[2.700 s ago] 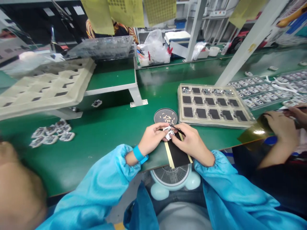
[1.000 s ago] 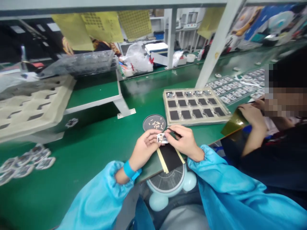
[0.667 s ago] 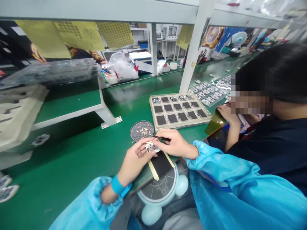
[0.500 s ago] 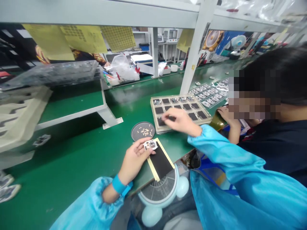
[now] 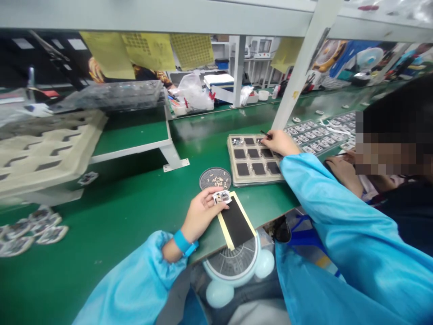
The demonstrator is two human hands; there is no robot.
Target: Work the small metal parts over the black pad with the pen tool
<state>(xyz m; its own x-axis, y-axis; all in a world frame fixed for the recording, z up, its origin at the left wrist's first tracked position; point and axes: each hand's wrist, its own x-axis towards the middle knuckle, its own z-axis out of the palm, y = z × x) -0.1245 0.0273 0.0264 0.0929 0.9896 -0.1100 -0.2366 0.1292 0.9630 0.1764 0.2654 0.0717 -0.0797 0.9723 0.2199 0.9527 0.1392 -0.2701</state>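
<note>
My left hand (image 5: 204, 210) pinches a small white plastic housing (image 5: 222, 197) with metal-coloured parts inside, above the top end of a black pad (image 5: 238, 225) edged with yellow tape. My right hand (image 5: 280, 143) is closed over the back row of a beige compartment tray (image 5: 252, 183). A thin dark piece (image 5: 266, 134) shows at its fingertips; its exact kind is too small to tell. Dark foam lines the tray's pockets, and a small circuit board (image 5: 237, 141) lies in the back left one. Beyond my left hand, a round grey mesh dish (image 5: 206, 180) holds many tiny copper-coloured parts.
A co-worker (image 5: 399, 135) sits at the right, beside trays of white housings (image 5: 314, 135). A metal stand (image 5: 169, 151) and beige trays (image 5: 50, 158) occupy the left. White parts (image 5: 50, 232) lie on the green bench. A slanted post (image 5: 297, 76) rises behind my right hand.
My right hand has moved from the tray's front left pockets to its back row, and a dark piece now shows at its fingertips. My left hand keeps the housing. The view has turned left.
</note>
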